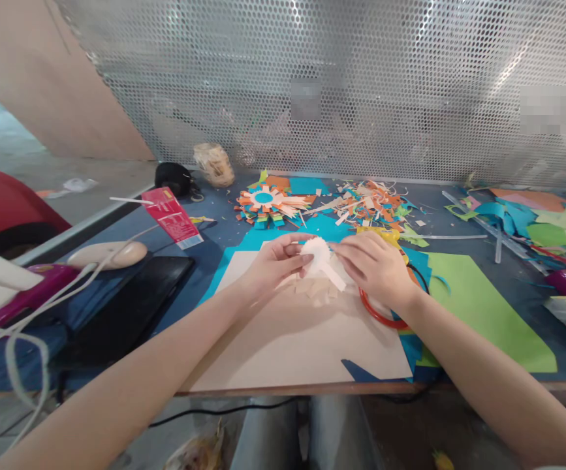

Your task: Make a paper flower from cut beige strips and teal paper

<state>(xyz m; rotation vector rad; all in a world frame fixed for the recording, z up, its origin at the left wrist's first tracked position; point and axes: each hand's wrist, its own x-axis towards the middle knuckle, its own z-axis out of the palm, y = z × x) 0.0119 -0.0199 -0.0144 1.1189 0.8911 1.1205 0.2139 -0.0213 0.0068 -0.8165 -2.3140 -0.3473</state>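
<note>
One rounded white paper piece with a frilled edge (316,253) is held up over the far part of the large cream paper sheet (302,346), a single strip slanting down from it. The person's left hand (283,256) grasps its left edge between thumb and fingers. The right hand (375,264) has bent fingers close against its right side; whether they grip it I cannot tell. Several small beige paper tabs (314,287) show just below the piece, over the cream sheet, too blurred to count.

At the cream sheet's right edge, one red-orange loop handle (373,313) is partly covered by the right hand and wrist; the rest of that tool is hidden. One yellow object (395,240) behind the same hand is hard to identify. Bright blue paper (326,226) shows around the cream sheet, its number of layers unclear, and one lime-green sheet (488,307) lies right of it.

Beyond the cream sheet are one layered paper flower with a blue centre (264,198) and one uncountable heap of multicoloured paper shreds (373,202). Left of it lies one flat black device (130,310), partly covered by the left forearm.
</note>
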